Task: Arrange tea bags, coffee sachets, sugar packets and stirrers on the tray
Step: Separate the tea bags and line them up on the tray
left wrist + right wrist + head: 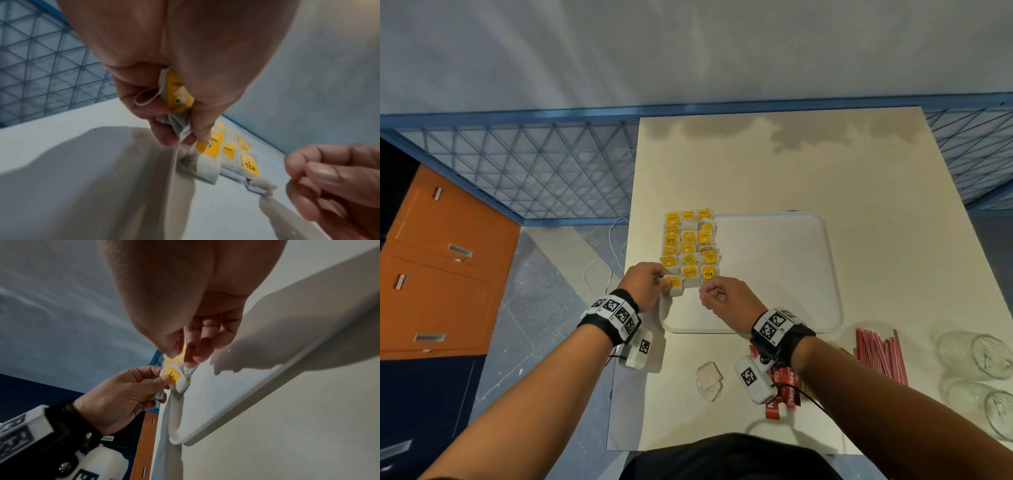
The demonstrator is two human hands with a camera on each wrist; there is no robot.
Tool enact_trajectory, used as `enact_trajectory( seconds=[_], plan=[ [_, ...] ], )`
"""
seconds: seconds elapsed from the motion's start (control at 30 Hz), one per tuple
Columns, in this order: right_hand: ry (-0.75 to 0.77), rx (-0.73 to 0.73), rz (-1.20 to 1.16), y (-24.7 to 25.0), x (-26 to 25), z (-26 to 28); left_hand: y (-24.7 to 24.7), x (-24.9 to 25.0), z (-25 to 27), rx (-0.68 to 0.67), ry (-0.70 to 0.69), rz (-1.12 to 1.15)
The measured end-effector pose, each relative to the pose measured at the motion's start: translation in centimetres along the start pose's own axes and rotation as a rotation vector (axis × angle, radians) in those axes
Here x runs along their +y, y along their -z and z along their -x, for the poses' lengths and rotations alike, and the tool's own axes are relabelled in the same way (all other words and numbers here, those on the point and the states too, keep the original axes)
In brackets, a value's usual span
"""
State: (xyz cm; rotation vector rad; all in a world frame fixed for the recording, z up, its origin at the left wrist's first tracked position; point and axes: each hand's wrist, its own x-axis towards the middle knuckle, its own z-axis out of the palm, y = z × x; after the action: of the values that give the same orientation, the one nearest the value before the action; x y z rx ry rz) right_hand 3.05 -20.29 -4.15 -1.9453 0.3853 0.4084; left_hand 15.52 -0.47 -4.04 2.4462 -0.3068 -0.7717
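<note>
A white tray (774, 274) lies on the cream table. Rows of tea bags with yellow tags (690, 246) fill the tray's left side. My left hand (662, 279) is at the tray's near-left corner. It grips a bunched tea bag (179, 95) in its fingers, and its fingertips touch another tea bag (205, 160) lying by the tray's rim. My right hand (709, 294) hovers just below the bag tagged TEA (708, 272) with its fingers curled. In the right wrist view a thin white string (185, 339) runs between its thumb and fingers.
Red-striped stirrers (880, 356) and red coffee sachets (780, 394) lie near the table's front edge, partly under my right wrist. Pale loose tea bags (709, 380) sit front centre, and glasses (976, 356) stand at the right. An orange cabinet (438, 260) is off to the left.
</note>
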Motion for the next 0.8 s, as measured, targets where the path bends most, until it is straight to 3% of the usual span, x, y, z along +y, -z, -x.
enact_trajectory(
  seconds=[0.4,0.67,0.8],
  plan=[
    [-0.009,0.014,-0.009,0.7,0.7,0.2,0.4,0.6,-1.4,0.128,0.069,-0.033],
    [0.021,0.045,0.011,1.0,0.6,0.3,1.0,-0.1,0.0,0.201,0.113,0.244],
    [0.04,0.054,0.023,1.0,0.4,0.3,0.7,0.7,1.6,0.11,0.175,0.612]
  ],
)
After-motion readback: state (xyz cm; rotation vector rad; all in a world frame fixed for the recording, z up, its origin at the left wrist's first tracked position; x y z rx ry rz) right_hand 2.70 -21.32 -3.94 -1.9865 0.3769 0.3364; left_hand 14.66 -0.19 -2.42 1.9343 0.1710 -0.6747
